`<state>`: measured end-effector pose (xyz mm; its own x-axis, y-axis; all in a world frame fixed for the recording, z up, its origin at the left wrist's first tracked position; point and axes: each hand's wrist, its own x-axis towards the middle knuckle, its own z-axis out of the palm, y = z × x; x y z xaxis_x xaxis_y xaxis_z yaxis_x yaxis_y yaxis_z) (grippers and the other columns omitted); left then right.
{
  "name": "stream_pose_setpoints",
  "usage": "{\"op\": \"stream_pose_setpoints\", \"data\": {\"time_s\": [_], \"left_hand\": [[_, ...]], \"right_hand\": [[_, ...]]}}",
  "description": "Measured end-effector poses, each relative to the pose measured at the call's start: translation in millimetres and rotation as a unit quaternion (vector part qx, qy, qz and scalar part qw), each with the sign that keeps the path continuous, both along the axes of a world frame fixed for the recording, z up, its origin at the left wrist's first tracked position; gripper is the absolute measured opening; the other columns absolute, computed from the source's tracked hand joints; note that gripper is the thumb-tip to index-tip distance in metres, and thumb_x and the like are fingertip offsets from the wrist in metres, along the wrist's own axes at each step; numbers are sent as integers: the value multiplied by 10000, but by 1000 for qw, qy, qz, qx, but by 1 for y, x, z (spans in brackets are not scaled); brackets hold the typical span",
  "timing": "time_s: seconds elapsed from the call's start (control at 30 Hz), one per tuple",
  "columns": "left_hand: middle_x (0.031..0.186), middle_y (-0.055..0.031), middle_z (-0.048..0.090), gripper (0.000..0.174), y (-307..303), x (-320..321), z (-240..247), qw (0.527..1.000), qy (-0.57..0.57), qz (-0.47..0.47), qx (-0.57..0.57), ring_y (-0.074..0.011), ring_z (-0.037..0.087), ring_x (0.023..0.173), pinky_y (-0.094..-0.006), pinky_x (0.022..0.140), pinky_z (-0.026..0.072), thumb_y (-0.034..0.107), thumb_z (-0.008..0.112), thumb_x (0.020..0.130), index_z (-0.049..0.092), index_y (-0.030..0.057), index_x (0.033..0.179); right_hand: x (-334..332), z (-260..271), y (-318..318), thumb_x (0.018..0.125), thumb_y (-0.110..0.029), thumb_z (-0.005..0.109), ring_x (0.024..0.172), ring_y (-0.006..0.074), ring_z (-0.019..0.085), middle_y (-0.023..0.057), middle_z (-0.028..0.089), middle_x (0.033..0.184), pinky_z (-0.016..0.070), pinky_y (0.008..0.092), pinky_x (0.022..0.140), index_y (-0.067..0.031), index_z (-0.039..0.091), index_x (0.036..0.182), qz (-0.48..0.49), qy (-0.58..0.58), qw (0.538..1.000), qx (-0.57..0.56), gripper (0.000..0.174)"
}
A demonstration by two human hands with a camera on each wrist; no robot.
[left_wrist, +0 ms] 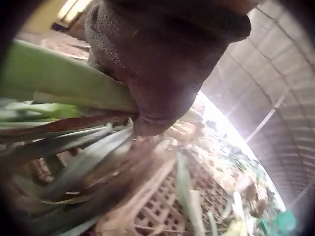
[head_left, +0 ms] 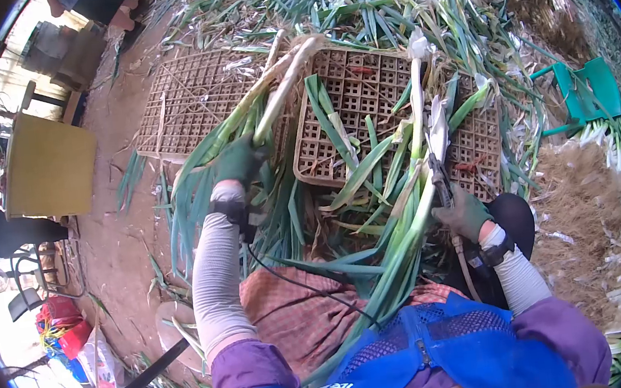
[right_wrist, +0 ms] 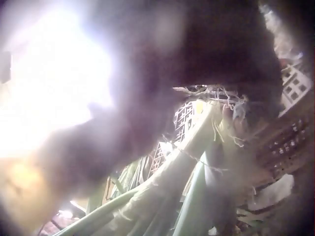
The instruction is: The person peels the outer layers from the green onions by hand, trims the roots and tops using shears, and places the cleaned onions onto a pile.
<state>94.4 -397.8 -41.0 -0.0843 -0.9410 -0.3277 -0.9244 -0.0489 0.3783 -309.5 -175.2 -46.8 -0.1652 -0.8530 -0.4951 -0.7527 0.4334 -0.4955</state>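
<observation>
While the left hand (head_left: 239,161) curls its gloved fingers round a bunch of leeks (head_left: 288,81) at centre frame, the right hand (head_left: 466,212) grips a thin tool (head_left: 440,179) against another leek stalk (head_left: 416,113). Both lie over brown plastic crates (head_left: 367,88) at upper centre.

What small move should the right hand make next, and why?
Probably slide the tool in the right hand up the leek beside it: its tip lies against the stalk, where loose skin hangs. The left hand grips a separate bunch.
</observation>
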Motion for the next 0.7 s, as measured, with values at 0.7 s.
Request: {"op": "stream_pose_setpoints", "data": {"time_s": [0.7], "left_hand": [[1040, -112, 631, 502, 63, -116, -115, 954, 296, 6, 43, -182, 596, 908, -309, 825, 486, 190, 750, 775, 530, 10, 1188]], "right_hand": [[63, 15, 16, 775, -396, 658, 880, 405, 636, 230, 638, 899, 490, 447, 781, -35, 518, 1050, 127, -59, 990, -7, 475]]}}
